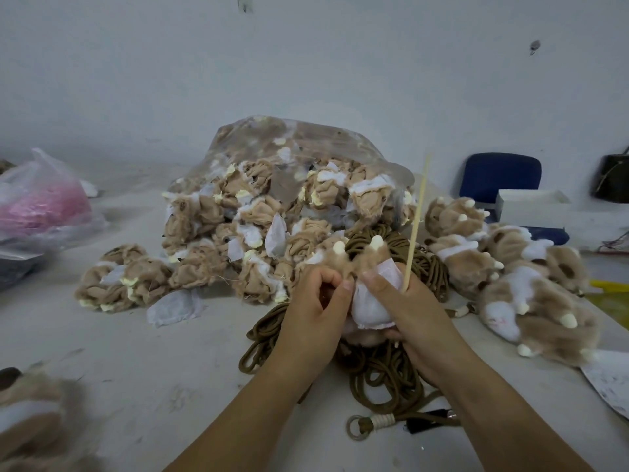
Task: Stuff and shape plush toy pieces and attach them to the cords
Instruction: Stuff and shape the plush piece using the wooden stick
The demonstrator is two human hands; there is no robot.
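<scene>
In the middle of the surface (pixel 136 352), right over the heap of brown cords (pixel 384 373), both hands are on one plush piece (pixel 371 257): a tan paw with cream claws pointing away and its white lining side facing the person. My read is that it's held up off the cords so the opening is easy to reach for poking and shaping, and the cords sit directly underneath because that's what it gets attached to. The left hand (pixel 311 311) is curled, thumb and forefinger pinching the fuzzy tan edge of the piece. The right hand (pixel 408 318) is wrapped round the white part from the right, and the same grip traps a thin wooden stick (pixel 417 223) standing nearly upright. I'd guess that's the stuffing poker, parked there so it's ready. Can't tell whether its lower tip is inside the piece or just beside it. Just behind is a clear bag (pixel 272 199) spilling limp unstuffed pieces, and off to the right there's a pile of plumped-up paws (pixel 510 274), so it looks like a feed-and-finish layout. A cord end with a metal ring (pixel 357 427) lies near, between the forearms.
</scene>
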